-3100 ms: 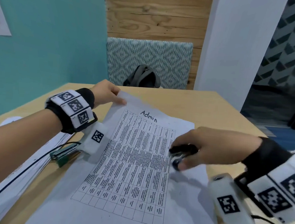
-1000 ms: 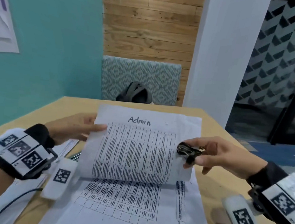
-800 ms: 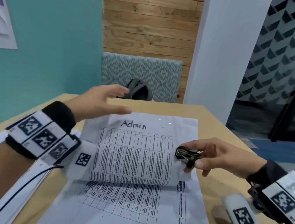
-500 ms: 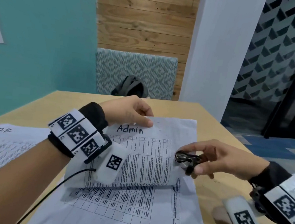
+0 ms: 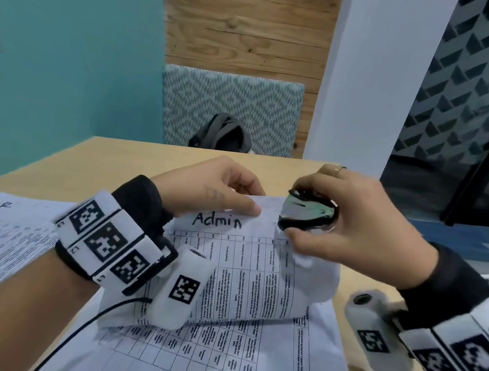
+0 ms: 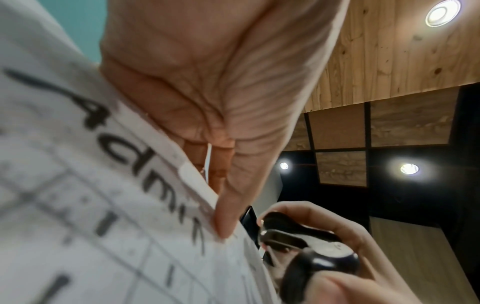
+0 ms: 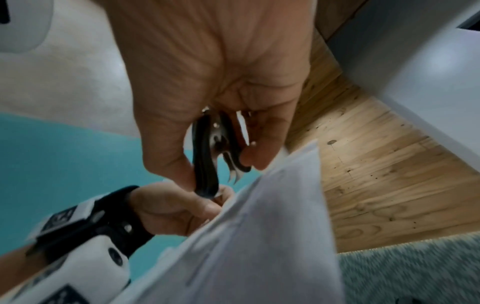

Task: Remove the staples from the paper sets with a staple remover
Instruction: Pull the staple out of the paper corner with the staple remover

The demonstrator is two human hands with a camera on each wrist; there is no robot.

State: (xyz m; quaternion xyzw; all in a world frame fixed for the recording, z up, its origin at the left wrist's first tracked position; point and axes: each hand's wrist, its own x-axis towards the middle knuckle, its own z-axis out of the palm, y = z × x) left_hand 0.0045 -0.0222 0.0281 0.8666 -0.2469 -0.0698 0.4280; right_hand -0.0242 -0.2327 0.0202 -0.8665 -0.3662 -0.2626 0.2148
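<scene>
A person's left hand [image 5: 207, 188] pinches the far edge of the "Admin" set [image 5: 247, 274], lifted and curled off the surface [image 5: 121, 157]. The right hand [image 5: 349, 221] has its grip closed round the remover [image 5: 308, 214], just beside the set's far right corner. To do this well, keep that corner taut, slide the claws under the staple, then squeeze gently so the paper does not tear. The staple itself cannot be seen. No containers appear; a second set [image 5: 5, 235] lies left.

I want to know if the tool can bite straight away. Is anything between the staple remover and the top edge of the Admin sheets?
Nothing visible. The right hand holds the staple remover right beside the Admin set's top edge, which the left hand pinches. The staple itself cannot be made out.
</scene>
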